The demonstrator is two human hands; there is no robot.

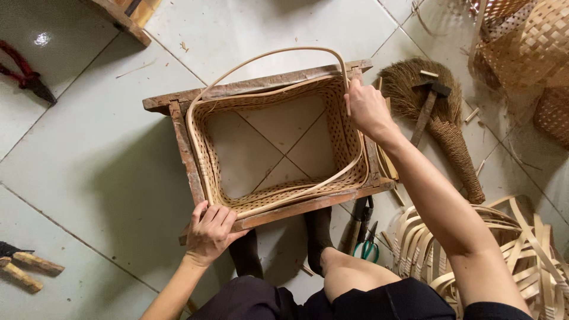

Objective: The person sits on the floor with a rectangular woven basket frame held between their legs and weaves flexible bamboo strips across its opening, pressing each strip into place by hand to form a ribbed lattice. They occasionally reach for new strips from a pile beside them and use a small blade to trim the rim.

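A bottomless woven bamboo basket wall [347, 142] sits inside a rectangular wooden frame [178, 133] on the tiled floor. A long pale rattan strip [261, 57] arcs over the far edge and runs along the inside rim. My right hand [367, 109] pinches this strip at the far right corner of the frame. My left hand [208, 231] grips the near left corner of the frame and basket rim. My feet in dark socks [317, 231] rest under the near edge.
A straw hand broom [450, 136] with a hammer [430, 98] on it lies right of the frame. Coiled bamboo strips [521, 237] pile at lower right, finished baskets [527, 47] at upper right. Green-handled scissors [368, 246], red pliers [24, 71], wooden-handled tools [24, 269] lie around.
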